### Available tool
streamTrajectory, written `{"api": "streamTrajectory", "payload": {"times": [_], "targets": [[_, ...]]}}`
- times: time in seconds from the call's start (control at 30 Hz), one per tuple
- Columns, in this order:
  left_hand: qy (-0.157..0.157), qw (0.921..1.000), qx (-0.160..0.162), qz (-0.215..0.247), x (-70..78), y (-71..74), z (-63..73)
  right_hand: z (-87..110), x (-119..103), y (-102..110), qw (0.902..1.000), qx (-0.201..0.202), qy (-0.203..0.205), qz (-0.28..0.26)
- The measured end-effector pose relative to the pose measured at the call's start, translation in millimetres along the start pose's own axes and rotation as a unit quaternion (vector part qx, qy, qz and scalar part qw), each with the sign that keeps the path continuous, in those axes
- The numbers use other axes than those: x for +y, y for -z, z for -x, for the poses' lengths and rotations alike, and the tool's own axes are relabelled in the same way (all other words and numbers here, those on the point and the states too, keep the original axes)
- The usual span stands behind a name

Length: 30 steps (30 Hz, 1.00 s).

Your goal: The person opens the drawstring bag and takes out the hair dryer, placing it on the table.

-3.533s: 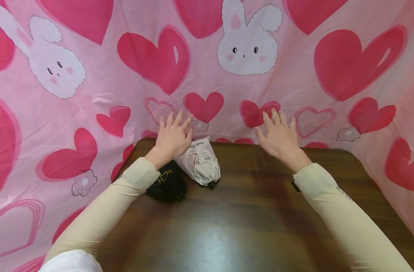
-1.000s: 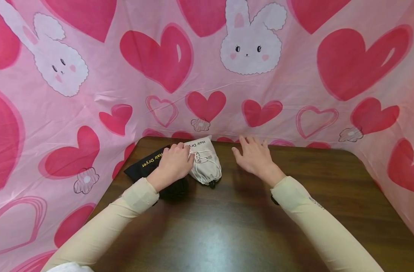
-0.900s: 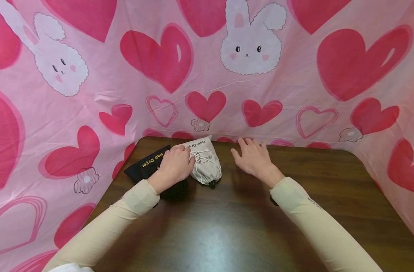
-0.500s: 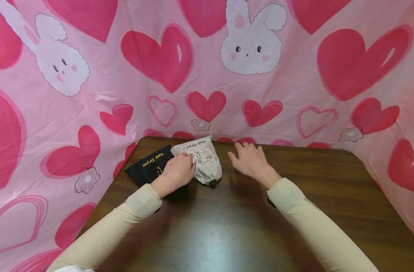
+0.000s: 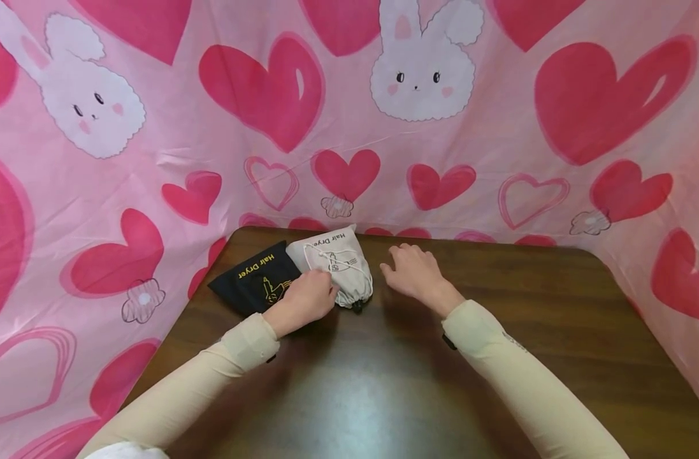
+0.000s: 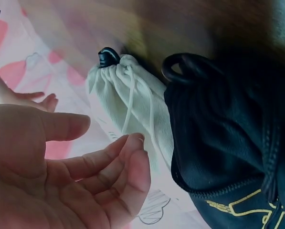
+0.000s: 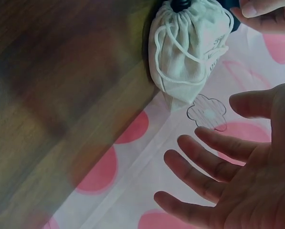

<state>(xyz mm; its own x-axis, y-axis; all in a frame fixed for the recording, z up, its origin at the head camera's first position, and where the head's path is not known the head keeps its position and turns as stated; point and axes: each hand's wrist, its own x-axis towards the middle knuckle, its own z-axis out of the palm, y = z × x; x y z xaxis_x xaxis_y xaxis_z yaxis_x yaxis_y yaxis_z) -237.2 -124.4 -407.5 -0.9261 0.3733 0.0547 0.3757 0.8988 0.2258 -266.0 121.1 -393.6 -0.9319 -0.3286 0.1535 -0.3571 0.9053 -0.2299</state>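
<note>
A cream drawstring bag [image 5: 352, 277] printed "Hair Dryer" lies near the table's far edge, its gathered end and black cord stopper towards me. Left of it is a black drawstring bag [image 5: 248, 284] with yellow lettering and a dryer drawing. My left hand [image 5: 308, 298] hovers over the near ends of both bags, hiding part of the black one. In the left wrist view its loosely bent fingers [image 6: 132, 167] hold nothing. To the right of the cream bag [image 7: 185, 52], my right hand [image 5: 415, 273] hangs with fingers spread and relaxed, apart from it.
A dark brown wooden table [image 5: 360, 395] extends towards me with a glare spot on its near part. Pink cloth [image 5: 383, 140] with hearts and rabbits closes off the back and both sides, right against the table's edges.
Both hands have lowered from near the back cloth. The left has come nearer me and right, uncovering more of the black bag; the right has drifted left and nearer. Both bags lie where they were.
</note>
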Motion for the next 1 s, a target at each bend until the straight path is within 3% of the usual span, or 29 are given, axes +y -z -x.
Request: {"api": "streamTrajectory", "payload": {"times": [0.1,0.3,0.57,1.0], "targets": [[-0.01,0.9999,-0.001,0.01,-2.6,-7.7,-1.2,0.3,0,-6,0.9999,-0.005,-0.001,-0.011],[0.0,0.9998,-0.021,0.006,0.0,-19.0,-3.1,-0.5,-5,-14,0.9996,-0.015,0.002,-0.022],[0.018,0.9991,-0.037,0.011,10.1,-21.5,-2.6,-1.5,-10,-19,0.998,-0.04,-0.001,-0.05],[0.025,0.9977,-0.057,0.026,9.2,-26.8,-3.4,1.2,-15,-37,0.9964,-0.05,0.007,-0.068]]}}
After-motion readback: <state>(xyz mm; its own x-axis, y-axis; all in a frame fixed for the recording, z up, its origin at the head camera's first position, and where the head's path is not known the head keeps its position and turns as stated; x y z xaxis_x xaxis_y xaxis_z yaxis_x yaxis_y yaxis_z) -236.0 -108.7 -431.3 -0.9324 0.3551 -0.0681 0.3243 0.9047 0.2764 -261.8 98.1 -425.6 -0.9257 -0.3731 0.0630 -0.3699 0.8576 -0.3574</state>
